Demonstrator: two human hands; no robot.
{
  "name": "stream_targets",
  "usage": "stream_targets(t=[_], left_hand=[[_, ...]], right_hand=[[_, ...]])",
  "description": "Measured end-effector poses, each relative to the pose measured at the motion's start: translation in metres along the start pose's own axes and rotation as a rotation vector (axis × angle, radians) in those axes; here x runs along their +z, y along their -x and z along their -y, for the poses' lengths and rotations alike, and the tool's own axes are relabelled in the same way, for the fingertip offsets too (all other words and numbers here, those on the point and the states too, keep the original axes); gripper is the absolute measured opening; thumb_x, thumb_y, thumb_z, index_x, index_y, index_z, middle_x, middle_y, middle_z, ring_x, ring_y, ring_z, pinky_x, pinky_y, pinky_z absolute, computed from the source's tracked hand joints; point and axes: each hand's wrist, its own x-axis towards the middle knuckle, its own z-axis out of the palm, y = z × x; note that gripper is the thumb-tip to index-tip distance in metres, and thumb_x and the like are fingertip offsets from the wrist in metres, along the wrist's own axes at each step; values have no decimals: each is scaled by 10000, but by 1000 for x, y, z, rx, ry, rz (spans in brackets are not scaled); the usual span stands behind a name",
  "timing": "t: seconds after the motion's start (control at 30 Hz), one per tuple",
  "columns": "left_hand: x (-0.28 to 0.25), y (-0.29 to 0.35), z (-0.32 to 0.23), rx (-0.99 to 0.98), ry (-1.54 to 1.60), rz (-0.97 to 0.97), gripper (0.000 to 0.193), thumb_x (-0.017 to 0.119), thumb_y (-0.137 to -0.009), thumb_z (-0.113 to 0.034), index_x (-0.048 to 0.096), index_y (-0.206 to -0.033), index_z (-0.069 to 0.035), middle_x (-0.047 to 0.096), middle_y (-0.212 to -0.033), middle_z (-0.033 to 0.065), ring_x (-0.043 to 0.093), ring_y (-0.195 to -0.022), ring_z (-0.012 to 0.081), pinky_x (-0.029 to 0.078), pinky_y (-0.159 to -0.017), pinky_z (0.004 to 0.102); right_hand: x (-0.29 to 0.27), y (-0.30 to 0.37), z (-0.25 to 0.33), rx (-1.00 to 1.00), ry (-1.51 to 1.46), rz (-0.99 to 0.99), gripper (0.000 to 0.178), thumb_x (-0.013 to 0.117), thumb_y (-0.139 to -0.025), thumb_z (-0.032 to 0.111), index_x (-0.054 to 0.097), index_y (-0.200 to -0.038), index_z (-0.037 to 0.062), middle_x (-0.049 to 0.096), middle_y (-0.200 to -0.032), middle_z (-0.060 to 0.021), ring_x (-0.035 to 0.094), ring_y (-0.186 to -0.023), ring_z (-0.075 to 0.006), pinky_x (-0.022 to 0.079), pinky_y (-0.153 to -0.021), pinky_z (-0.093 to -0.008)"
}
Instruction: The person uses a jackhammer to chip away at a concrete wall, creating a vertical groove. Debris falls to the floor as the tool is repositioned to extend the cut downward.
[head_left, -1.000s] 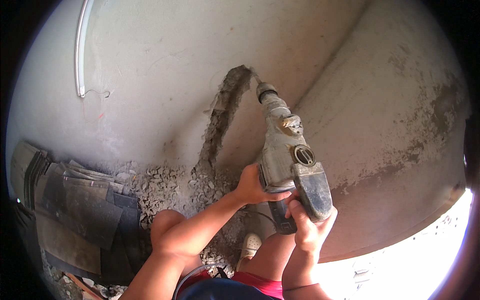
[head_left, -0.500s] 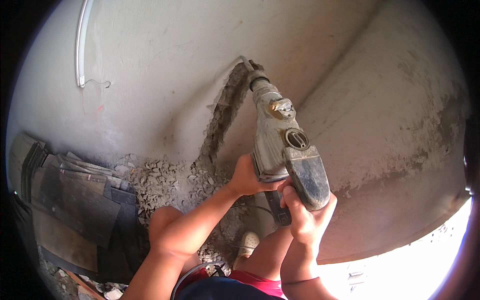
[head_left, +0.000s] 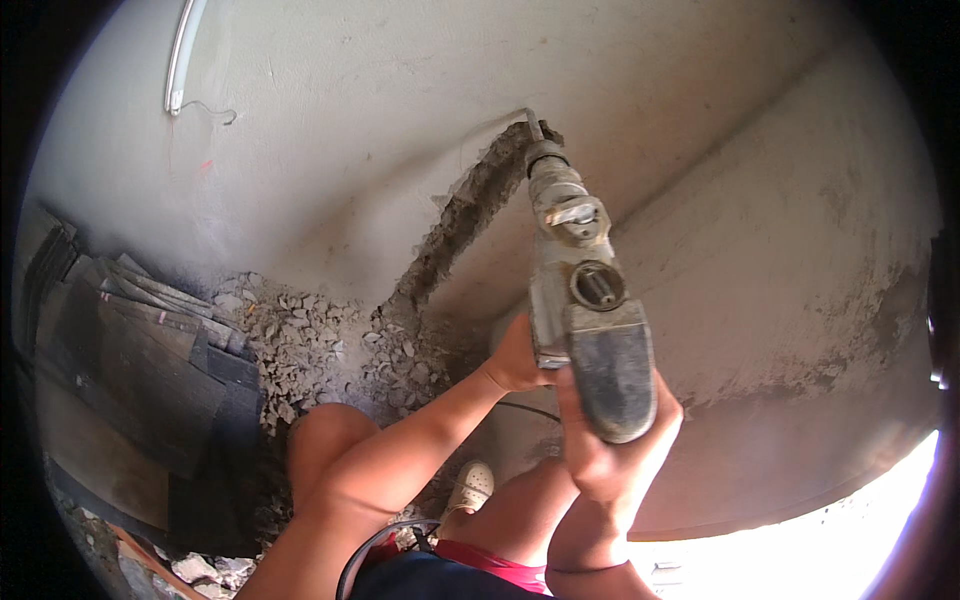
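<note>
A dusty grey rotary hammer (head_left: pixel 580 225) with a dark rear handle is held up against the wall. Its chisel bit (head_left: pixel 534 124) meets the top end of a rough groove (head_left: pixel 460 220) cut slantwise into the plaster. My left hand (head_left: pixel 518 358) is closed round the tool's lower left side, its fingertips hidden beneath the body. My right hand (head_left: pixel 620 440) wraps the rear handle, which covers most of its fingers. A dark cable (head_left: pixel 525 408) shows below the tool.
Broken rubble (head_left: pixel 320 345) lies at the wall's foot under the groove. Dark flat sheets (head_left: pixel 130 370) are piled at the left. A white tube lamp (head_left: pixel 183 55) with a loose wire hangs on the wall. Another wall surface (head_left: pixel 780 330) stands close on the right. My shoe (head_left: pixel 470 487) is near the rubble.
The rotary hammer's body has swung to stand more upright in view, and both hands have moved with it. Its bit stays at the groove's top end. The whole view has tilted slightly.
</note>
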Motion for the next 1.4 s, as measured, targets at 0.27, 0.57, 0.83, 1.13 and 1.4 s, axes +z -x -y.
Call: stream_targets(t=[0.27, 0.57, 0.83, 1.13, 1.4], left_hand=[[18, -19, -23, 86, -12, -16, 941, 1033, -615, -358, 622, -1393, -24, 698, -1350, 116, 645, -1275, 237, 473, -1120, 417], [18, -23, -30, 133, -69, -30, 850, 1012, -655, -379, 658, -1350, -42, 733, -1279, 104, 678, -1212, 218, 509, -1068, 402], [31, -20, -40, 202, 106, -70, 768, 977, -711, -369, 666, -1332, -41, 737, -1262, 98, 693, -1169, 213, 509, -1062, 400], [42, -6, -46, 308, -238, -56, 627, 948, -727, -396, 743, -1214, -58, 781, -1146, 106, 747, -1061, 255, 548, -984, 372], [42, -7, -42, 299, -231, -65, 558, 946, -734, -348, 765, -1181, -67, 794, -1091, 90, 757, -1022, 229, 561, -951, 365]], right_hand=[[-16, -25, 24, 74, -23, 25, 197, 803, -839, 138, 718, -909, -27, 705, -755, -72, 646, -712, -124, 511, -687, -296], [-19, -35, 43, 69, -39, 144, 253, 827, -823, 162, 728, -940, -40, 721, -782, -102, 660, -741, -129, 533, -708, -306], [-7, -25, 54, -22, 33, 107, 268, 829, -808, 176, 735, -936, -39, 702, -774, -65, 620, -738, -129, 494, -702, -288], [-21, -3, 38, 35, -6, -2, 162, 765, -796, 125, 733, -863, -18, 663, -691, -33, 595, -642, -114, 451, -643, -274], [-21, -6, 37, 45, -27, -22, 114, 738, -811, 74, 730, -858, -29, 665, -692, -45, 595, -641, -113, 451, -629, -269]])
